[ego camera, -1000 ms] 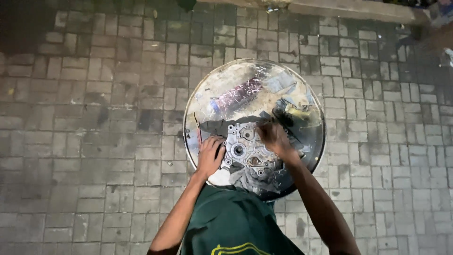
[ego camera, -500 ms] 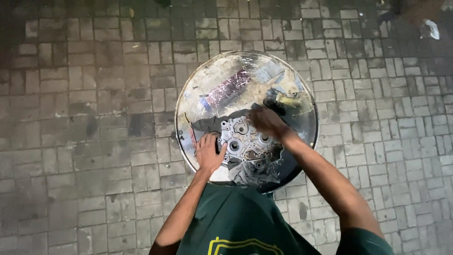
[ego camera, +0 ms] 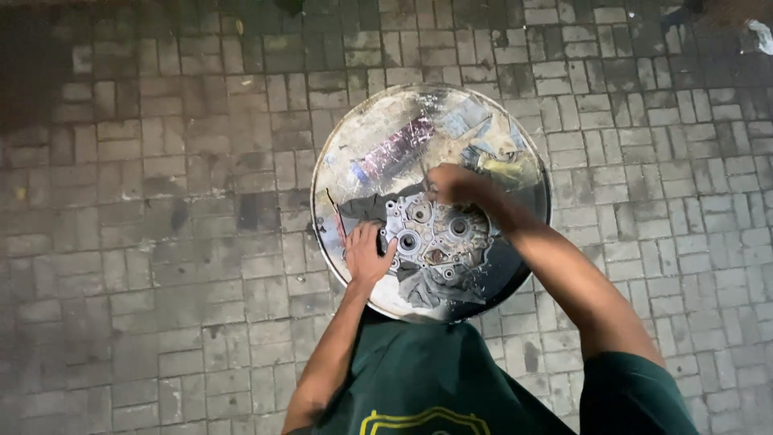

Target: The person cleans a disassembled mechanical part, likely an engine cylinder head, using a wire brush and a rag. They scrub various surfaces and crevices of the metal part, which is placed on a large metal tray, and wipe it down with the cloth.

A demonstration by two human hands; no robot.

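A grey metal engine casing with round holes lies in a wide, shiny metal basin on the paved ground. My left hand rests flat on the casing's left edge, fingers spread. At the casing's upper edge my right hand has its fingers curled; whether it holds anything is unclear. A dark rag lies under the casing at the left.
The basin also holds a purplish bottle and crumpled scraps at the far side. Grey paving bricks surround it. A pale object lies at the top right corner. My green shirt fills the bottom.
My right hand has moved a little left along the casing's top edge. My left hand stays on the casing's left side. The camera view shifted slightly.
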